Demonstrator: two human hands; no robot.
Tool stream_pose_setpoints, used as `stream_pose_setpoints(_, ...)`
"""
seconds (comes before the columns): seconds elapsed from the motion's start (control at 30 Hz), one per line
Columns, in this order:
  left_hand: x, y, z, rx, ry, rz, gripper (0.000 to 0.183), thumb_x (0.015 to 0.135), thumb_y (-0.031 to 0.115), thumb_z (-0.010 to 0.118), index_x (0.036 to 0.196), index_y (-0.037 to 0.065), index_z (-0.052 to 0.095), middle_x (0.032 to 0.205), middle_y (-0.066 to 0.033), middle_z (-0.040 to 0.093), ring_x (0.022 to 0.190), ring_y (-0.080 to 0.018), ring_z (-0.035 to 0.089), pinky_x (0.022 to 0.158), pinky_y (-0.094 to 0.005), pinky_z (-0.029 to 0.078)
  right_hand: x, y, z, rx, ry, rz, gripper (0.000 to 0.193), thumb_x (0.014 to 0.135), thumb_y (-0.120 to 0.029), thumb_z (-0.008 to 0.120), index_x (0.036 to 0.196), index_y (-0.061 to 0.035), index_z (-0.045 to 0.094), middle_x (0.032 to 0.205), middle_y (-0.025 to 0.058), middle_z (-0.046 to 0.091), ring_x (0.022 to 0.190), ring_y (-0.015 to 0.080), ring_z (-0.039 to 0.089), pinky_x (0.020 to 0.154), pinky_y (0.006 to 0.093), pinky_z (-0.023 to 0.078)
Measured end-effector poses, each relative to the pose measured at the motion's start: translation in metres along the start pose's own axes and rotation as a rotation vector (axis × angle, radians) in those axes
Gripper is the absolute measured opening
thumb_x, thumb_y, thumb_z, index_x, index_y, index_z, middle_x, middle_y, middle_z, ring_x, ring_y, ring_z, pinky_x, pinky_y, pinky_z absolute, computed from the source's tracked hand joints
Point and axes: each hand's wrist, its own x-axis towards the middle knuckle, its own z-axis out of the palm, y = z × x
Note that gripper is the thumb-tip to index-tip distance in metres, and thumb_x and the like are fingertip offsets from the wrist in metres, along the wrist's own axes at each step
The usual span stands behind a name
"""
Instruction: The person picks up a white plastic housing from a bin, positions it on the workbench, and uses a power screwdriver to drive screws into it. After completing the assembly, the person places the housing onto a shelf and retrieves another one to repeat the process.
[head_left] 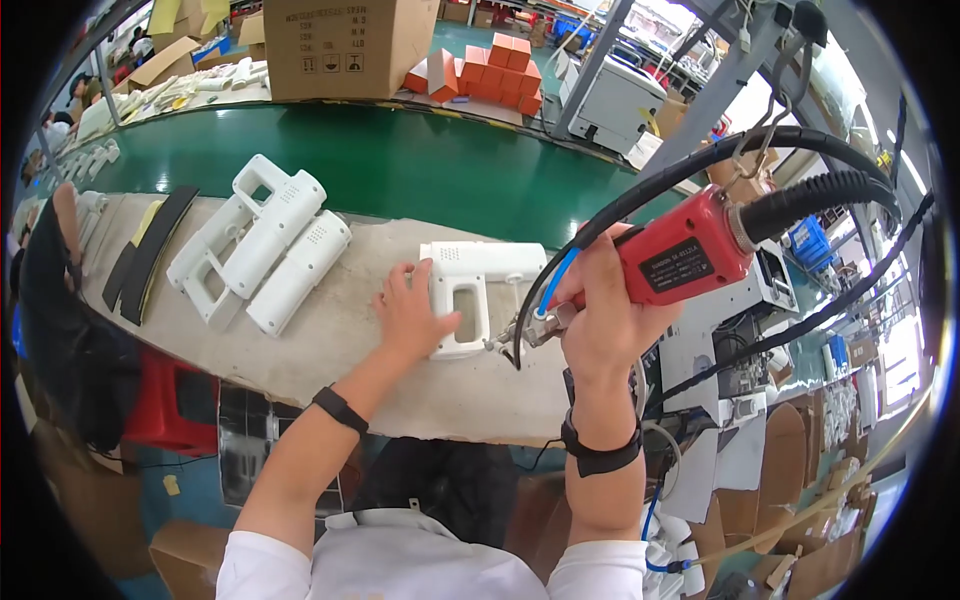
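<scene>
On the bench mat lies a white plastic housing with a looped handle [465, 263], like the body of a handheld appliance. My left hand [405, 312] grips its left end, thumb across toward the handle opening and fingers against the edge. A red electric screwdriver [675, 255] is in my right hand [612, 315], wrapped around its front part. Its metal nose [548, 325] points down and left beside the housing's handle. Whether the tip touches a screw is too small to tell. Several similar white housings [262, 240] lie together to the left.
A black cable [720, 150] loops from the screwdriver to an overhead hook. Dark strips [150, 255] lie at the mat's left. Beyond runs a green conveyor belt [400, 145], with a large cardboard box [350, 50] and orange boxes [490, 75] behind. A red stool [175, 405] stands lower left.
</scene>
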Motion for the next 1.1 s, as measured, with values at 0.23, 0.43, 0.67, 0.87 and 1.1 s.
stream_pose_setpoints(0.23, 0.001, 0.002, 0.001, -0.029, -0.055, -0.033, 0.088, 0.063, 0.038, 0.076, 0.137, 0.010, 0.038, 0.130, -0.0145, 0.032, 0.126, -0.0332, 0.031, 0.100, -0.0583, 0.022, 0.001, -0.004, -0.013, -0.008, -0.033, -0.021, 0.010, 0.089, -0.007, 0.060, 0.089, 0.0030, 0.059, 0.051, 0.0030, 0.052, 0.039, 0.0085, 0.046, 0.037, 0.0212, 0.031)
stream_pose_setpoints(0.43, 0.000, 0.008, -0.009, -0.004, -0.061, -0.051, 0.089, 0.062, 0.031, 0.080, 0.138, 0.010, 0.039, 0.133, -0.0146, 0.035, 0.127, -0.0314, 0.034, 0.100, -0.0514, 0.024, -0.007, 0.008, -0.005, 0.031, -0.030, 0.037, 0.008, 0.087, -0.004, 0.061, 0.085, 0.0023, 0.057, 0.051, 0.0021, 0.051, 0.039, 0.0093, 0.046, 0.038, 0.0228, 0.035)
stream_pose_setpoints(0.67, 0.001, 0.000, -0.002, -0.014, -0.094, -0.031, 0.086, 0.064, 0.037, 0.076, 0.137, 0.010, 0.038, 0.132, -0.0152, 0.033, 0.126, -0.0328, 0.031, 0.101, -0.0544, 0.021, -0.019, 0.037, 0.005, 0.029, -0.044, 0.108, 0.012, 0.087, -0.006, 0.063, 0.080, 0.0021, 0.057, 0.053, 0.0019, 0.053, 0.042, 0.0088, 0.049, 0.040, 0.0234, 0.037)
stream_pose_setpoints(0.87, 0.004, 0.000, -0.003, -0.039, -0.072, 0.001, 0.088, 0.064, 0.037, 0.078, 0.137, 0.009, 0.038, 0.132, -0.0154, 0.035, 0.125, -0.0327, 0.034, 0.100, -0.0550, 0.023, -0.029, 0.042, 0.018, -0.020, -0.106, 0.294, 0.012, 0.088, -0.005, 0.062, 0.080, 0.0029, 0.058, 0.057, 0.0030, 0.056, 0.047, 0.0083, 0.052, 0.043, 0.0226, 0.038)
stream_pose_setpoints(1.1, 0.006, 0.003, -0.004, -0.105, -0.131, -0.051, 0.089, 0.063, 0.037, 0.079, 0.137, 0.010, 0.038, 0.132, -0.0153, 0.035, 0.126, -0.0331, 0.035, 0.099, -0.0563, 0.024, -0.015, -0.003, 0.021, 0.033, -0.077, 0.088, 0.006, 0.086, -0.002, 0.061, 0.083, 0.0022, 0.058, 0.058, 0.0031, 0.056, 0.046, 0.0078, 0.051, 0.042, 0.0225, 0.038)
